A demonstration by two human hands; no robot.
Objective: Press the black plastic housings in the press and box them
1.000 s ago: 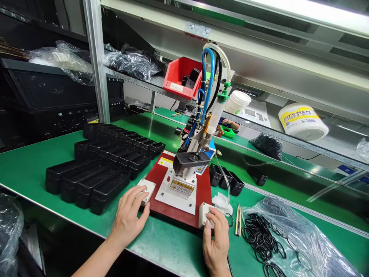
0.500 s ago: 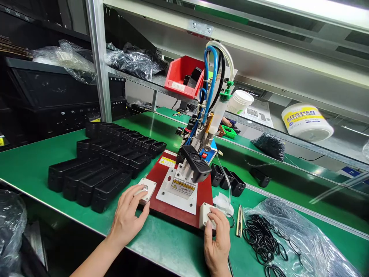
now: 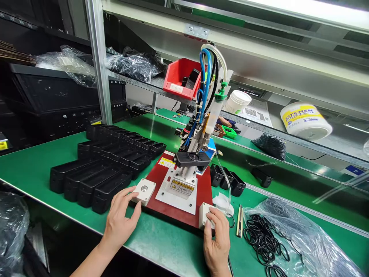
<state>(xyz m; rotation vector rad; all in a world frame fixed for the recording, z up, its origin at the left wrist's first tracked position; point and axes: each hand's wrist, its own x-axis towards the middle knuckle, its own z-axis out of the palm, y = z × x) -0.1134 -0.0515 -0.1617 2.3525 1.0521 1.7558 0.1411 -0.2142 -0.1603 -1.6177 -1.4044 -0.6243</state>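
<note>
My left hand (image 3: 122,217) is open, its fingers spread along the left edge of a white button box (image 3: 144,191) whose round metal button is uncovered. My right hand (image 3: 216,240) rests with bent, parted fingers on a second white button box (image 3: 202,215), holding nothing. Between the boxes stands a bench machine with a syringe (image 3: 212,115) on a red base (image 3: 173,212). A black plastic housing (image 3: 193,158) with a round grille sits on its fixture, lying crosswise below the syringe's tip.
Rows of black housings (image 3: 111,188) stand on the green table at left. To the right lie black rubber rings (image 3: 266,240) on a clear plastic bag (image 3: 311,238) and a box cutter (image 3: 240,221). A red bin (image 3: 182,79) and a white tub (image 3: 306,120) occupy the shelf.
The black housing on the fixture has turned from a steep slant to nearly crosswise. My left hand has slid left off the button; my right hand stays put.
</note>
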